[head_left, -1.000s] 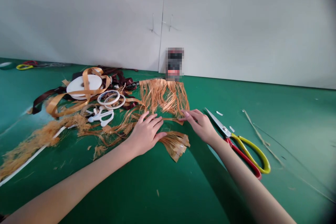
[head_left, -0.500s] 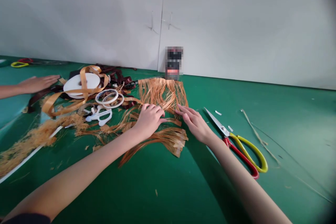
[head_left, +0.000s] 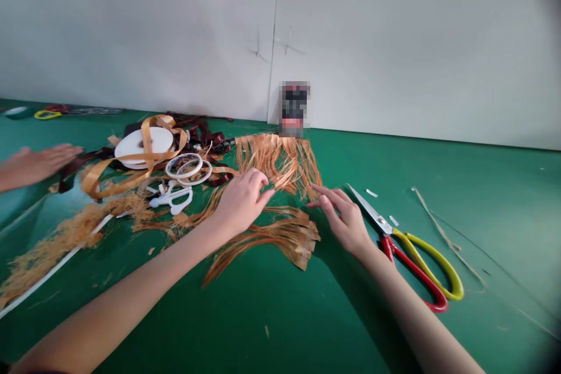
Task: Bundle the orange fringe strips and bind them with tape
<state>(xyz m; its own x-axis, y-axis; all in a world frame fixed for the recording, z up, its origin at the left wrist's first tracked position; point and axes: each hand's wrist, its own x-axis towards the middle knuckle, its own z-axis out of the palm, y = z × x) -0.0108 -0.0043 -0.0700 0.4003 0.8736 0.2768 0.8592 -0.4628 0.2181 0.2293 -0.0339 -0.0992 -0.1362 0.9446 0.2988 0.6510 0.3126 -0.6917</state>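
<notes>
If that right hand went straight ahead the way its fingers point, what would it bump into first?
Probably the orange fringe of thin strands, just past the fingertips of the right hand. It's hard to tell how high the fingers are, so they might almost be touching it.

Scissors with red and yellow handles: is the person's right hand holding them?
No, the right hand is apart from the scissors, which lie untouched to its right.

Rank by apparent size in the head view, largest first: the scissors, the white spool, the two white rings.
1. Red-and-yellow-handled scissors
2. White spool
3. Two white rings

The scissors lie nearer the camera, so their lead over the spool is unsure.
</notes>
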